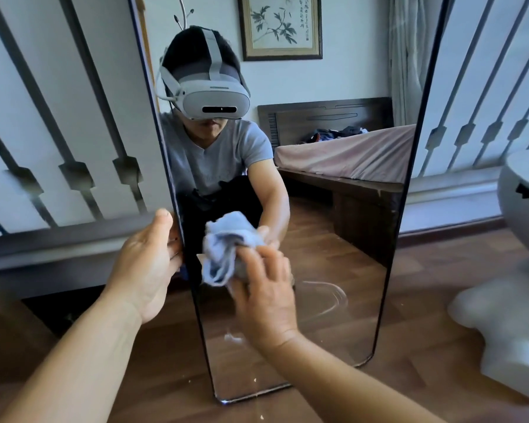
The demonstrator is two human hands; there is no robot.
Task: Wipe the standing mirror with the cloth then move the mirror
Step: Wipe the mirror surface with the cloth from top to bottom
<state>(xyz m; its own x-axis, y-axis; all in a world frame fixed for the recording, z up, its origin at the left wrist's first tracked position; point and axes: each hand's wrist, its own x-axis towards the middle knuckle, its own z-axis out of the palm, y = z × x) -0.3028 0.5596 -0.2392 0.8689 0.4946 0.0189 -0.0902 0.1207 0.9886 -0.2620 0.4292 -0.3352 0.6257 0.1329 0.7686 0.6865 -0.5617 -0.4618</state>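
A tall standing mirror (pixel 333 315) with a thin dark frame rests on the wooden floor, leaning slightly back toward the wall. My left hand (pixel 147 264) grips its left edge at about mid-height of the view. My right hand (pixel 266 300) presses a crumpled light blue cloth (pixel 223 254) against the glass in the lower left part of the mirror. Curved wet streaks show on the glass right of the cloth. The mirror reflects a crouching person with a headset, a bed and a framed picture.
A white rounded object (pixel 513 270) stands on the floor close to the mirror's right side. Behind the mirror is a wall with dark slanted bars (pixel 74 166). Small crumbs lie on the wooden floor (pixel 177 392) at the mirror's base.
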